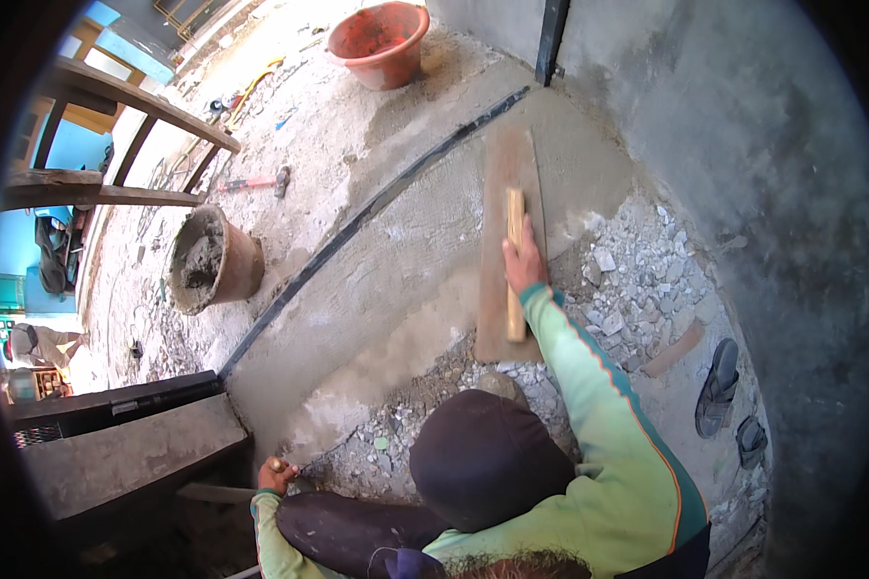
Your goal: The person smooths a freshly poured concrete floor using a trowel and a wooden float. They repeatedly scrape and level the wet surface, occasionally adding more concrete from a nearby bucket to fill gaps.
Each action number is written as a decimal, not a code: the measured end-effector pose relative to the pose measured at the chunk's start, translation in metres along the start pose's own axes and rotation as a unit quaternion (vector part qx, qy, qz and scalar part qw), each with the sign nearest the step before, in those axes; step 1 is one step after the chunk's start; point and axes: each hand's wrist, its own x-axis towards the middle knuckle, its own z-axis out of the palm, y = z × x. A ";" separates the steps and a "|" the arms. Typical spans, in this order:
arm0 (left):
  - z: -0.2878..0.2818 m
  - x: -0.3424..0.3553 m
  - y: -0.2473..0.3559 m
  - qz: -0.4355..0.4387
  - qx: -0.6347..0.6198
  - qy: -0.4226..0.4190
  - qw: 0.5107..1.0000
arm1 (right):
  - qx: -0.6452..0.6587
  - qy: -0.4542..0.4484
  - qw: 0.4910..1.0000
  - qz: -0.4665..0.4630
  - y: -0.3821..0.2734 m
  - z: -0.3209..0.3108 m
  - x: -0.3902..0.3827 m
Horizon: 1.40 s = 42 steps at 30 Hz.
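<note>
My right hand (524, 259) grips the handle of a long wooden float (497, 318), its board flat on the strip of wet grey mortar (396, 256). Down at the left, by the mortar's near end, my left hand (276, 475) is closed around a small tool with a rounded handle end; most of the tool is hidden, so its kind is unclear. A dark straight bar (377, 205) borders the far side of the mortar. Broken rubble (637, 280) lies along its near side, close to my right forearm. My bent knee (488, 458) in dark trousers rises between my arms.
A mortar bucket (241, 261) and a hammer (261, 181) stand and lie beyond the bar. Farther back is an orange-red basin (391, 72). A bare wall (743, 145) closes the right side, with sandals (716, 391) near it. Timber framing (140, 106) juts in at left.
</note>
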 end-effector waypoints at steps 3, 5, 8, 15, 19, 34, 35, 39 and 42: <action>0.028 0.021 0.039 0.018 -0.053 -0.030 0.998 | -0.058 0.178 0.963 -0.196 0.050 -0.024 0.028; 0.027 0.012 0.059 0.020 -0.036 -0.036 0.999 | 0.011 0.131 0.988 -0.085 0.034 -0.043 0.068; 0.025 0.022 0.069 0.046 0.050 -0.048 0.997 | 0.030 0.118 0.992 -0.016 0.018 -0.054 0.114; 0.033 0.016 0.133 0.045 0.024 -0.139 0.989 | -0.072 -0.068 0.995 -0.003 -0.011 -0.031 -0.001; 0.071 0.025 0.204 0.047 0.097 -0.181 0.978 | -0.032 0.049 0.995 -0.082 0.016 -0.060 0.016; 0.244 0.031 0.279 0.076 0.363 -0.053 0.927 | -0.008 0.009 0.996 -0.091 0.039 -0.079 -0.004; 0.247 0.032 0.281 0.063 0.374 -0.051 0.924 | 0.019 0.014 0.998 -0.050 0.032 -0.083 0.014; 0.253 0.032 0.287 0.057 0.387 -0.056 0.919 | 0.047 -0.015 0.997 0.058 -0.015 -0.103 0.040; 0.256 0.033 0.288 0.068 0.384 -0.066 0.918 | -0.084 -0.021 0.992 -0.088 0.043 -0.082 0.018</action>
